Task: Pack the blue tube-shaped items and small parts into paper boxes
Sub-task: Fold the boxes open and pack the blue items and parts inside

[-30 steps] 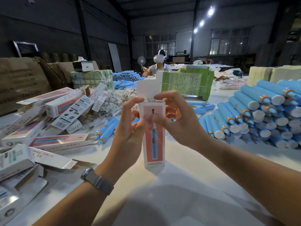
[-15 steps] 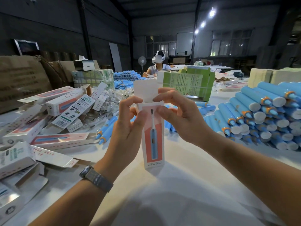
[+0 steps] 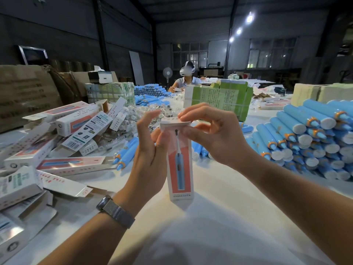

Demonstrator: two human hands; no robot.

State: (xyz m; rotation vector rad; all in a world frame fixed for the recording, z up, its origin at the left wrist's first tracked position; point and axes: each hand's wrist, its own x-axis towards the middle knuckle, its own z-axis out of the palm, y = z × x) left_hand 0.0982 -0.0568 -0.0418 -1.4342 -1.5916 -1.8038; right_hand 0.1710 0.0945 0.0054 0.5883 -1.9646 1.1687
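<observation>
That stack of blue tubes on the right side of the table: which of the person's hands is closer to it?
Right. The right hand, pressing the box flap, sits beside the stack of blue tubes; the left hand is across the box, farther off.

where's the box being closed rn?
Head view, centre: the paper box stands upright on the table, between the left hand and right hand.
</observation>
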